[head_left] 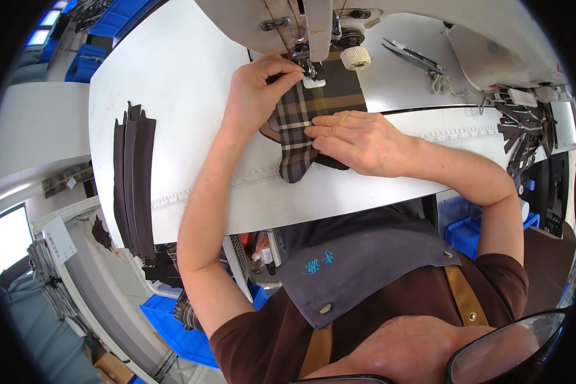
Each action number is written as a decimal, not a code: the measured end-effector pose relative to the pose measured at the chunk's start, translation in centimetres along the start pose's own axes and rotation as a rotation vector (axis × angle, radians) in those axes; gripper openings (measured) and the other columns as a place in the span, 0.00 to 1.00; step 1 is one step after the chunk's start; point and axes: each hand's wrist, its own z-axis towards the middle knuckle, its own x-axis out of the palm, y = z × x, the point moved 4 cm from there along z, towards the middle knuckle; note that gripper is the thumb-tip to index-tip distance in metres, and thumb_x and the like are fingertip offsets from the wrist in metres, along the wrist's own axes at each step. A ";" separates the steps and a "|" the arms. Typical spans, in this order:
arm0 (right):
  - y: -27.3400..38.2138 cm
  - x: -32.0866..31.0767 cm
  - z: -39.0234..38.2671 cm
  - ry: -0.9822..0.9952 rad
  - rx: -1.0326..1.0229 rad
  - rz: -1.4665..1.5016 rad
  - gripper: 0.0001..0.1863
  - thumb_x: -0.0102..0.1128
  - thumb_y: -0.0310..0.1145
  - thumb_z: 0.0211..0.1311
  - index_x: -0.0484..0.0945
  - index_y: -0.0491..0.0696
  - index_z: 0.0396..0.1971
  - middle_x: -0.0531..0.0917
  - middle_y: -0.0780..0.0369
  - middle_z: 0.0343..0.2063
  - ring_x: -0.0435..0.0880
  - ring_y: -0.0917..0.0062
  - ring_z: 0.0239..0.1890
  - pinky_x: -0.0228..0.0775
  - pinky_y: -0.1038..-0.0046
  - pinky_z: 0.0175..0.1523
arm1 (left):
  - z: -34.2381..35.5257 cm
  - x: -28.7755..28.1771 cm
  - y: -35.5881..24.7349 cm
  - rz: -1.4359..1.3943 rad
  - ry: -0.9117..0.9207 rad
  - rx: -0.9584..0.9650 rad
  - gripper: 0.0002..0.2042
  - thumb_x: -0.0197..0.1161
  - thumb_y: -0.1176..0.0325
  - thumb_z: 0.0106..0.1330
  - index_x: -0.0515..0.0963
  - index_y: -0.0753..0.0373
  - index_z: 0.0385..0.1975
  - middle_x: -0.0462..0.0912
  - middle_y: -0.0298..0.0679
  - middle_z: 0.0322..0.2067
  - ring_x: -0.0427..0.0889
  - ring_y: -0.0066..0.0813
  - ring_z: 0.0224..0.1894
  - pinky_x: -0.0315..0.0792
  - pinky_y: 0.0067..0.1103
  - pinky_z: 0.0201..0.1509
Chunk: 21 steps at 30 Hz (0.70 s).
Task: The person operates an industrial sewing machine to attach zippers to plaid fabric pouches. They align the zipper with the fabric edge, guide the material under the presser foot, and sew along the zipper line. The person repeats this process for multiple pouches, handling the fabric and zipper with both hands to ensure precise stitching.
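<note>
A brown, tan and white plaid fabric piece [294, 144] lies on the white sewing table, partly under the needle area of a sewing machine [310, 69]. A dark layer shows beneath its lower edge. My left hand [259, 89] is at the left of the presser foot, thumb and forefinger pinched together beside the needle. Whatever is between those fingertips is too small to make out. My right hand [365, 142] rests flat on the plaid piece, fingers stretched out to the left, pressing its right part against the table.
Long dark brown strips [134, 182] lie at the table's left. Metal thread snips [416, 56] and loose cord [443, 83] are right of the machine head. A bundle of dark strips [525, 131] hangs at the right end. A blue bin [189, 333] stands below the table.
</note>
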 end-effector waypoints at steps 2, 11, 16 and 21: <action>0.0 0.1 -0.1 -0.004 -0.003 -0.014 0.08 0.60 0.25 0.45 0.77 0.42 0.29 0.82 0.58 0.39 0.81 0.67 0.44 0.76 0.71 0.44 | -0.2 0.1 -0.3 0.060 -0.022 0.083 0.05 0.63 0.73 0.55 0.81 0.66 0.29 0.81 0.38 0.30 0.79 0.27 0.32 0.72 0.19 0.38; 0.0 0.0 -0.4 -0.017 -0.024 -0.014 0.10 0.60 0.26 0.45 0.77 0.43 0.31 0.82 0.58 0.41 0.81 0.67 0.44 0.76 0.71 0.44 | -1.5 0.7 -0.9 0.375 -0.095 0.396 0.06 0.63 0.76 0.55 0.82 0.65 0.31 0.82 0.38 0.32 0.80 0.30 0.34 0.73 0.21 0.39; 0.1 0.3 -0.4 -0.019 -0.031 -0.027 0.10 0.57 0.27 0.47 0.76 0.43 0.32 0.81 0.58 0.40 0.80 0.67 0.45 0.74 0.70 0.45 | -0.9 0.5 -0.6 0.254 -0.109 0.245 0.06 0.63 0.76 0.55 0.81 0.66 0.32 0.82 0.37 0.31 0.79 0.25 0.33 0.72 0.18 0.38; 0.1 0.5 -0.5 -0.001 -0.014 -0.038 0.10 0.56 0.28 0.47 0.75 0.42 0.32 0.82 0.58 0.39 0.80 0.67 0.45 0.73 0.70 0.46 | 0.0 -0.2 -0.2 0.035 -0.020 -0.032 0.07 0.63 0.73 0.58 0.81 0.69 0.32 0.81 0.35 0.29 0.76 0.18 0.32 0.69 0.15 0.38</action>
